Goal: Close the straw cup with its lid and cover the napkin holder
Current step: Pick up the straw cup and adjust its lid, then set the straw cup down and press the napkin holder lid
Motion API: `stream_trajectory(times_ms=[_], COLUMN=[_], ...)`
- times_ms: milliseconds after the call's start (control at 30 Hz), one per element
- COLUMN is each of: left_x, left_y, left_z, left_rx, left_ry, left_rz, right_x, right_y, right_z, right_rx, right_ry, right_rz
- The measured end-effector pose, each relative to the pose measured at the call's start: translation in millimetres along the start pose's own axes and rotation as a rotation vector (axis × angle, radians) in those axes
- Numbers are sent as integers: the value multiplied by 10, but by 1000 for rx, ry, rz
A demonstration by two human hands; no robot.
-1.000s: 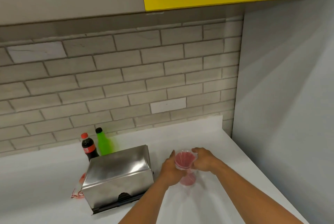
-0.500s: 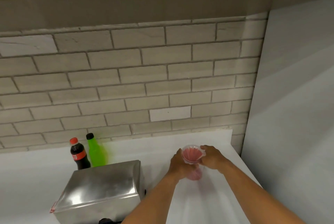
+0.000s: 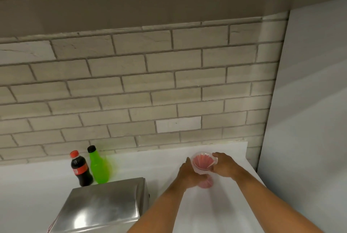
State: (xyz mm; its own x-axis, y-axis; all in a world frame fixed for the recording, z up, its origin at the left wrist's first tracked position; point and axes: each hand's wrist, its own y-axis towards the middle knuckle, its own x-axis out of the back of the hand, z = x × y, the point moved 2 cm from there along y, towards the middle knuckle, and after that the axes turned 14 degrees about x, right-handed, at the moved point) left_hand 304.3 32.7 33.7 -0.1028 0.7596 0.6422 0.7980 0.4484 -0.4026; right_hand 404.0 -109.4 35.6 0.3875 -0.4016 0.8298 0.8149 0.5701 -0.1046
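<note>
Camera tilted up; both hands' fingers still grasping straw cup (image 3: pixel 203 165), pink straws inside, lid unclear.

Counter: white countertop (image 3: pixel 150 159), running to the brick backsplash and a side wall on the right.
Back left: cola bottle (image 3: pixel 81 169) with red cap, green bottle (image 3: pixel 97 166) with black cap just beside it, both upright.
Front left: steel napkin holder (image 3: pixel 105 208), near the bottles.
Right: clear straw cup (image 3: pixel 204 169) of red straws, base by the countertop, contact unclear.
</note>
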Motion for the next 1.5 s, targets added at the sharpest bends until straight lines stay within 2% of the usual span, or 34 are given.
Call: stream_trajectory(times_ms=[200, 300, 400, 467, 667, 867, 1000, 1167, 1333, 1500], left_x=[675, 1200, 1687, 1975, 2542, 2584, 2350, 2161, 2094, 1923], left_y=[-372, -670, -969, -1140, -1499, -1677, -1642, -1581, -1491, -1270], left_z=[182, 446, 884, 1207, 2055, 2566, 2730, 2702, 2613, 2411], left_rx=[-35, -49, 19, 60, 89, 90, 88, 41, 29, -15], left_ry=[108, 154, 219, 304, 514, 528, 560, 598, 595, 603], left_rz=[14, -51, -114, -132, -137, -85, -153, -340, -325, -333], right_x=[156, 3, -250, -415, -950, -1300, -1460, -1584, -1546, -1386], right_y=[-440, -711, -937, -1047, -1329, -1472, -1531, -1542, -1451, -1309], right_z=[778, 1325, 1852, 2168, 2780, 2948, 2923, 2820, 2684, 2451], right_rx=[137, 236, 310, 370, 471, 482, 448, 453, 482, 459], right_ry=[-23, -48, -44, -104, -253, -363, -399, -411, -432, -433], right_rz=[-16, 112, 288, 340, 293, 193, 201, 134, -36, -75])
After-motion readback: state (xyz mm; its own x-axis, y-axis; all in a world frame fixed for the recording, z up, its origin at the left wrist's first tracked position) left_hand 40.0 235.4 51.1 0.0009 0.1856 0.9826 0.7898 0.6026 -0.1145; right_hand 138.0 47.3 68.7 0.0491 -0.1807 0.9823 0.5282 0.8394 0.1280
